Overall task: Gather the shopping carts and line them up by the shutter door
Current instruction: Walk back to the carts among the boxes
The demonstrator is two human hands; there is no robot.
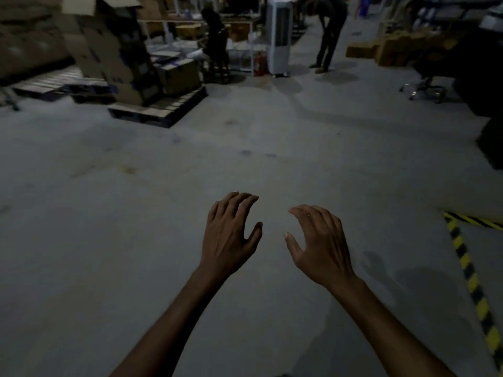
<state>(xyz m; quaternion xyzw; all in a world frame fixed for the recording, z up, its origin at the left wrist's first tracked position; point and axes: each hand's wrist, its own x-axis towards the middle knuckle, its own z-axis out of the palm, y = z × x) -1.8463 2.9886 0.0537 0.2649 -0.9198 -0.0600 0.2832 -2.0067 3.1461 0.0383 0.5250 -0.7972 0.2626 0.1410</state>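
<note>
Hands: left hand point(231, 235) and right hand point(317, 240), both bare, held out side by side over the near floor, palms down, fingers loosely spread and slightly curled, gripping nothing; a small gap between them.

Floor point(136, 213): grey concrete, bare through the middle of the view; yellow-and-black hazard tape point(469, 276) runs along the near right.

Shopping carts: none visible. Shutter door: not visible either. Where the task's things stand cannot be told from this view.

Far left: pallet point(160, 111) carrying a leaning stack of cardboard boxes point(109, 50); print on the boxes is blurred and unreadable.

Far centre: white tower air cooler point(278, 34), with a red fire extinguisher point(260, 63) just beside it on the left; shelving and a surface behind, dim.

Far right: more cardboard boxes point(381, 50) on the floor; chrome base of an office chair point(424, 89).

Persons: one bent forward point(330, 31) right of the cooler; another dark figure point(215, 36) by the shelving.

Step in hand, as judged: walking empty-handed in search of a cart. Next move calls for finding a cart, closing both hands on its handle, and steering clear of the pallet and the people.

Brands, labels, writing: none legible; light is low and detail soft.
</note>
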